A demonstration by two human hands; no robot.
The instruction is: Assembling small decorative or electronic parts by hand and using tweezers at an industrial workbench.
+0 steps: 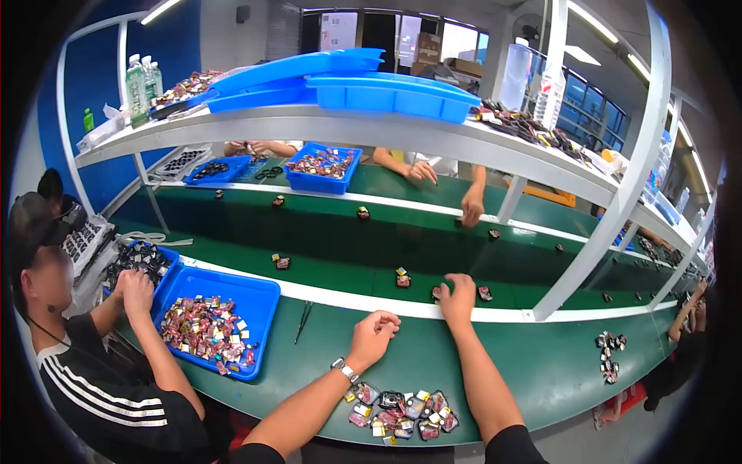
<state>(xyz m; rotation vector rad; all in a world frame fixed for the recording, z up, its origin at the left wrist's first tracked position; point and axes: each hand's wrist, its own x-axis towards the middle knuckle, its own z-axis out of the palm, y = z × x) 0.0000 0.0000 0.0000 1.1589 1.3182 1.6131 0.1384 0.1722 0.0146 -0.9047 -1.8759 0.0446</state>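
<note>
My right hand (pixel 457 298) reaches over the near edge of the green belt (pixel 340 267), its fingers bent down around a small black-and-red electronic module (pixel 437 294) that it partly hides. My left hand (pixel 375 338), with a metal watch at the wrist, hovers above the green table (pixel 325 363); its fingers are curled in and nothing shows in them. Between my forearms, at the table's near edge, lies a cluster of similar modules (pixel 402 415) with yellow and white tabs. Single modules sit on the belt to either side, one (pixel 485 293) just right of my right hand.
A blue tray (pixel 270 309) of modules stands left, with tweezers (pixel 304 321) beside it. A co-worker (pixel 93 363) sits at far left; other hands (pixel 471 205) work across the belt. A white shelf (pixel 309 127) bearing blue trays spans overhead, its post (pixel 595 201) at right.
</note>
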